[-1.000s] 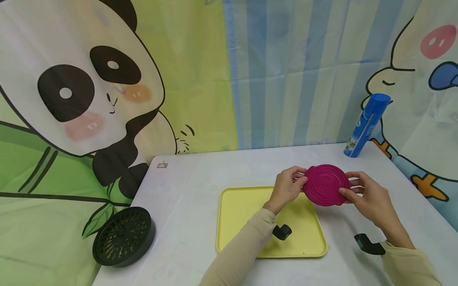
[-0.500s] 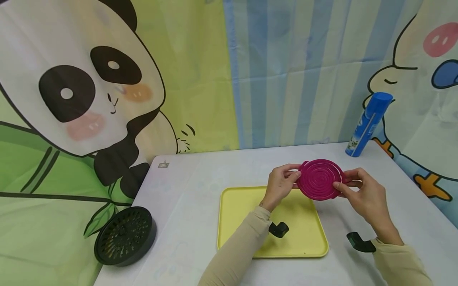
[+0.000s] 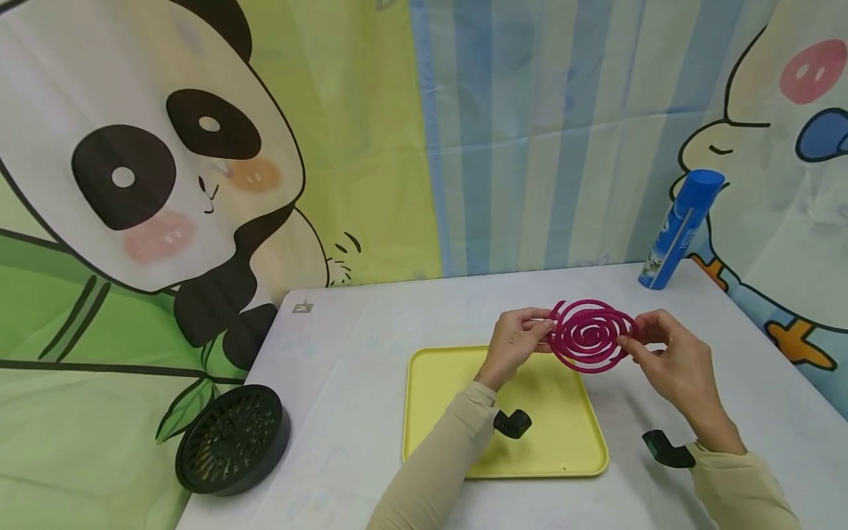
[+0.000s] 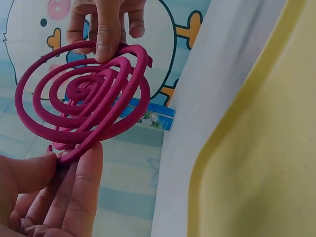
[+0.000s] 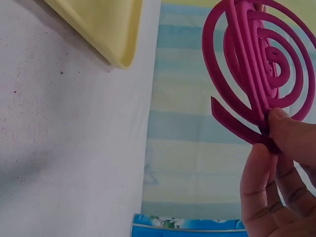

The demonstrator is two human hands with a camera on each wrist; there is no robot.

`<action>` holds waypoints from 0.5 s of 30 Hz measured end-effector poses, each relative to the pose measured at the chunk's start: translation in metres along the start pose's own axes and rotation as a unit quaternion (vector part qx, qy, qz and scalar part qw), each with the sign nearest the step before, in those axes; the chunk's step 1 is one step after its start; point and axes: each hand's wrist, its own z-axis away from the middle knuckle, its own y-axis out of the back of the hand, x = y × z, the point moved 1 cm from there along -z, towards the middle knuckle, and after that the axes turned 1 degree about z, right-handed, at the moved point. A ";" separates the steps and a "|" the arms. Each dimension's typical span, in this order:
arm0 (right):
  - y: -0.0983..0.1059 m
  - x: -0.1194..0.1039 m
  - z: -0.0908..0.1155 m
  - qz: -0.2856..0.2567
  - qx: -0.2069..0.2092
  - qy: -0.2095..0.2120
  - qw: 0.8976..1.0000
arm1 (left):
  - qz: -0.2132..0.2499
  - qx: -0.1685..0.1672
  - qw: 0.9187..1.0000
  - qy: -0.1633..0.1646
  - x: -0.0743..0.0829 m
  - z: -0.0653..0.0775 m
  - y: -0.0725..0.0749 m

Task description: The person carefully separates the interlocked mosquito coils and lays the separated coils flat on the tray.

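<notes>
A pair of magenta mosquito coils (image 3: 592, 335) is held upright over the right part of the yellow tray (image 3: 437, 412). Their spirals are partly spread apart, with gaps showing between the rings. My left hand (image 3: 513, 346) pinches the left rim between thumb and fingers. On the opposite rim, my right hand (image 3: 679, 364) pinches with thumb and fingertips. Seen from the left wrist, the coils (image 4: 121, 111) splay at an angle to each other. In the right wrist view one loose outer end sticks out below the right thumb.
A black round holder with a slotted lid (image 3: 232, 442) stands at the table's left edge. At the back right corner is a blue spray can (image 3: 679, 232). Printed curtains hang behind the white table (image 3: 358, 353).
The coils went from a flat, tightly nested disc to spread spirals with open gaps. Both hands shifted slightly left with them and kept their grip.
</notes>
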 end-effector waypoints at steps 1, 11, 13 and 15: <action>0.000 0.000 0.000 0.000 0.000 0.004 1.000 | -0.002 -0.001 1.000 -0.001 0.000 0.000 0.000; 0.002 -0.003 0.002 -0.021 0.050 0.054 0.997 | -0.034 -0.016 0.999 0.012 0.006 0.004 0.001; 0.002 -0.002 0.002 -0.021 0.057 0.062 0.996 | -0.042 -0.016 0.999 0.017 0.007 0.005 0.000; 0.002 -0.002 0.002 -0.021 0.060 0.067 0.996 | -0.052 -0.012 0.998 0.021 0.007 0.005 -0.001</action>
